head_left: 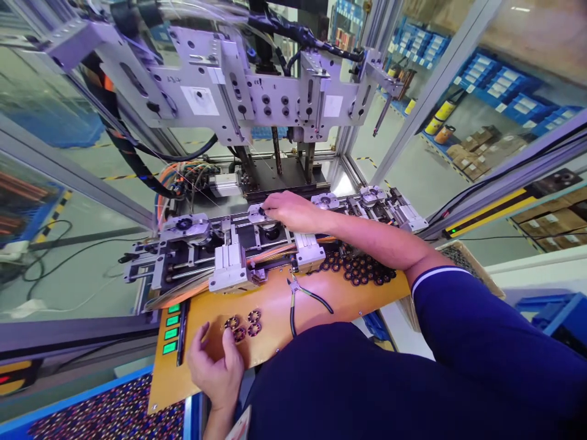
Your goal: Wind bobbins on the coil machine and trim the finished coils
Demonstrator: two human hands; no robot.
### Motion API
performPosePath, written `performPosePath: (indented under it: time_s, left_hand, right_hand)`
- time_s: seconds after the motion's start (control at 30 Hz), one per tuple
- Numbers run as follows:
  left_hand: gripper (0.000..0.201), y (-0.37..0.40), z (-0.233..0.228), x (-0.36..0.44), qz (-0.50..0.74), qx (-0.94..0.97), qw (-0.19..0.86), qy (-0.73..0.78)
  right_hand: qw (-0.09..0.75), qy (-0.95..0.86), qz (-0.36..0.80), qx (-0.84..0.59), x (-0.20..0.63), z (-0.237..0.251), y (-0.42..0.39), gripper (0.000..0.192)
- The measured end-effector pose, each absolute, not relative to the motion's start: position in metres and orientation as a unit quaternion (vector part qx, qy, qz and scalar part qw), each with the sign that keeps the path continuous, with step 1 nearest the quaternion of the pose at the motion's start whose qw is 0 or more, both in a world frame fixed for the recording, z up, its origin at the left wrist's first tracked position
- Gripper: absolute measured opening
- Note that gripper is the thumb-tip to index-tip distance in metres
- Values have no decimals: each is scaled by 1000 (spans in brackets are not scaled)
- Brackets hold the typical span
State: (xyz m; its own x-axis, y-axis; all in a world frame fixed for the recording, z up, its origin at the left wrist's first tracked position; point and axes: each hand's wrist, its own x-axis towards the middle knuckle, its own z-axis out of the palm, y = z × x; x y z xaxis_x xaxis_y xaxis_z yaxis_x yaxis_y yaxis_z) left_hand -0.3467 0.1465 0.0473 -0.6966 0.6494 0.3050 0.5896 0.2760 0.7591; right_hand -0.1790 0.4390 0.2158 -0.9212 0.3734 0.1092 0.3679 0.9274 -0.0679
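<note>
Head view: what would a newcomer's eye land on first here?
First the right hand, stretched out to a round metal fixture on the machine's rail at centre. Nearer, the left hand rests on the orange board beside a few small copper-wound rings. Pliers lie mid-board, with a pile of rings under the right forearm.

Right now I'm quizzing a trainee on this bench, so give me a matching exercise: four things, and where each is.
Things:
1. right hand
2. left hand
3. cutters
4. green lights

Places:
A. left edge of the orange board
B. on a round fixture of the machine
C. mid-board, lying loose
D. board's near edge, by three rings

Pairs: 1-B, 2-D, 3-C, 4-A
</note>
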Motion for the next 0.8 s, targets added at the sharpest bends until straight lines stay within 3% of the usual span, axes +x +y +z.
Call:
performPosePath:
  time_s: [0.17,0.27,0.37,0.43,0.67,0.8]
  left_hand:
    - [55,144,63,-353,450,421,-4,788]
    - [54,160,104,-367,432,478,-44,764]
    - [52,207,156,-375,392,582,-48,711]
    - [56,250,183,-369,288,703,-50,648]
    - [51,344,199,-330,182,795,-30,578]
    - [79,352,195,-333,184,800,-18,572]
  right_hand:
    - [94,-973,22,-210,-166,215,433,38]
    - [233,-946,5,-225,-144,227,410,45]
    - [396,-898,-8,-193,-120,239,371,40]
    - [433,-884,0,-178,-106,243,341,38]
    - [389,-855,68,-336,-37,197,267,39]
    - [316,-829,71,-455,7,137,243,27]
